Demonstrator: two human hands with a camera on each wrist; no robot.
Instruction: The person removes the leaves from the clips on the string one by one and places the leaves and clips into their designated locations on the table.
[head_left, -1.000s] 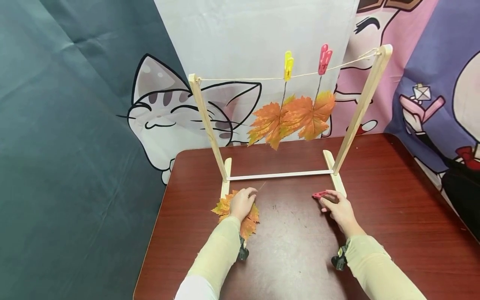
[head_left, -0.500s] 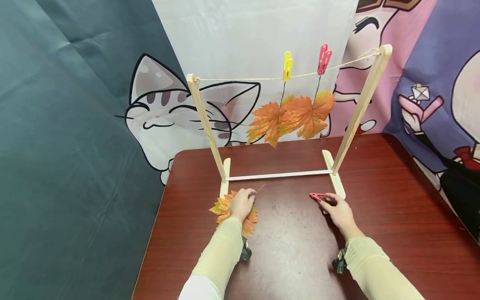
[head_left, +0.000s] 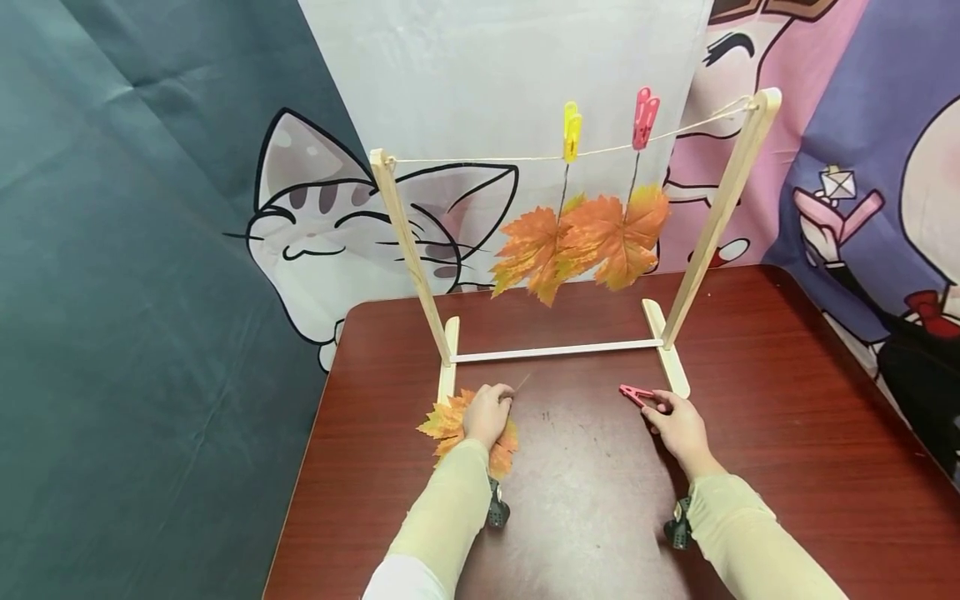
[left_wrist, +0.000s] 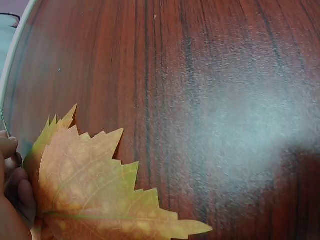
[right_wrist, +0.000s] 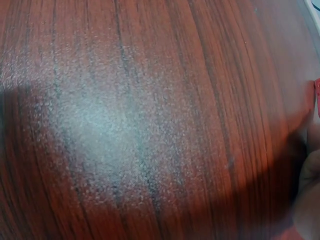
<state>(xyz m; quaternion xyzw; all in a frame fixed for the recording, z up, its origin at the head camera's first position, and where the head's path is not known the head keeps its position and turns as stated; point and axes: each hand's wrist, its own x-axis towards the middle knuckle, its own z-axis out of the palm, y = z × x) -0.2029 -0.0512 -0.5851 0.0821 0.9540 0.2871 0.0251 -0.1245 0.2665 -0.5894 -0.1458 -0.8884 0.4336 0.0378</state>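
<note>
My left hand point(head_left: 487, 417) pinches the thin stem of an orange and yellow leaf point(head_left: 446, 423) low over the table's left part; the hand covers the leaf's middle. In the left wrist view the leaf point(left_wrist: 90, 185) spreads beside my curled fingers point(left_wrist: 25, 195). At the right, my right hand point(head_left: 681, 429) holds a red clothespin point(head_left: 636, 392) between thumb and fingers, its nose pointing left. Only a bit of the red clothespin point(right_wrist: 318, 95) shows at the edge of the right wrist view.
A wooden frame point(head_left: 408, 250) stands behind the hands with a string point(head_left: 472, 159) across its top. A yellow clothespin point(head_left: 572, 133) and a pink clothespin point(head_left: 645, 121) hold two hanging leaves point(head_left: 618, 237). A white bar point(head_left: 558, 352) joins its feet on the brown table point(head_left: 570, 500).
The red clothespin has turned slightly in my right fingers, and its shape shows more plainly. My left hand has stayed nearly in place over the leaf, which has shifted only slightly.
</note>
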